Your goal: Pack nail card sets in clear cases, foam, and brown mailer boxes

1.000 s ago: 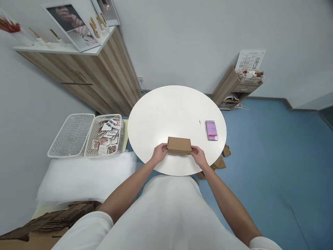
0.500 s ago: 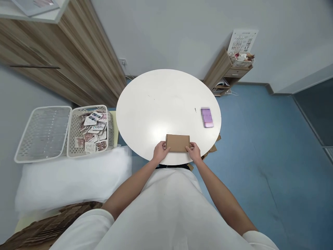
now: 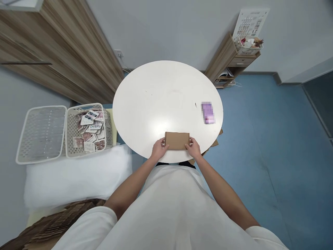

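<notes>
Left basket: a white basket with clear plastic in it lay at the left of the frame.
Card basket: just beside it, a second basket held a loose heap of printed cards.
Bench: the white oval bench filled the middle of the frame.
Left hand: the left hand gripped the box's left end, thumb over the top near the lower corner.
Box: the brown cardboard box, closed, seemed to rest on the bench, lower middle of the frame. It looked light and fairly stiff, smooth enough to slide, likely to dent under a hard squeeze; the two short ends seemed the best hold.
Right hand: the right hand gripped the right end likewise.
Purple pack: a blurred purple pack lay right of centre, apart from both hands.
</notes>
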`<state>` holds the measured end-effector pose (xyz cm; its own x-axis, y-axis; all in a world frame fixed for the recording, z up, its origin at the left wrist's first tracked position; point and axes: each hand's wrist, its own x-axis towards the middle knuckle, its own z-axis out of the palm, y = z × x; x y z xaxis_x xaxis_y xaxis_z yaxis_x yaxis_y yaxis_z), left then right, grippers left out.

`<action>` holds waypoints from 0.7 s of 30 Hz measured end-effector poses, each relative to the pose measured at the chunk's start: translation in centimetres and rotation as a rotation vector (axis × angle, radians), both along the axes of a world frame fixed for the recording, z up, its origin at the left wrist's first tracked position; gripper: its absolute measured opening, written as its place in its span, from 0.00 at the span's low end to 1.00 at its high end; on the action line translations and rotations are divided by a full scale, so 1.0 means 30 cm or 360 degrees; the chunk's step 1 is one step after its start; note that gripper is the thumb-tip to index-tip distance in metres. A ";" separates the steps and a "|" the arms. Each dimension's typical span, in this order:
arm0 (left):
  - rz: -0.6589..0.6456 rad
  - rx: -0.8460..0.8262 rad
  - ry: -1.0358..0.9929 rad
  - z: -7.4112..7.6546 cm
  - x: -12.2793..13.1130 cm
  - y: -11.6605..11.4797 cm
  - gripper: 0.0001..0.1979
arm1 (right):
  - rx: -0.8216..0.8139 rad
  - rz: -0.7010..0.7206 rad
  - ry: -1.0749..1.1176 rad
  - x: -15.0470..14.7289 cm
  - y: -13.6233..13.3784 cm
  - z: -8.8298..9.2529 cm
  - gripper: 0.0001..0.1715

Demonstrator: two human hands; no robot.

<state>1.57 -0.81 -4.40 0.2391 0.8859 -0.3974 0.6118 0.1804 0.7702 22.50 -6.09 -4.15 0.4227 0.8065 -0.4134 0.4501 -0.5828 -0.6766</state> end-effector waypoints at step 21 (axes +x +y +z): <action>-0.0819 -0.0111 -0.0212 0.101 0.905 -0.107 0.30 | 0.0394 -0.1006 0.0088 0.670 -0.433 0.012 0.31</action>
<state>28.73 -4.02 -1.36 0.6881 0.6135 -0.3875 0.5323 -0.0638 0.8442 42.61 -19.07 -3.78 0.8274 0.4852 -0.2830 0.0349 -0.5473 -0.8362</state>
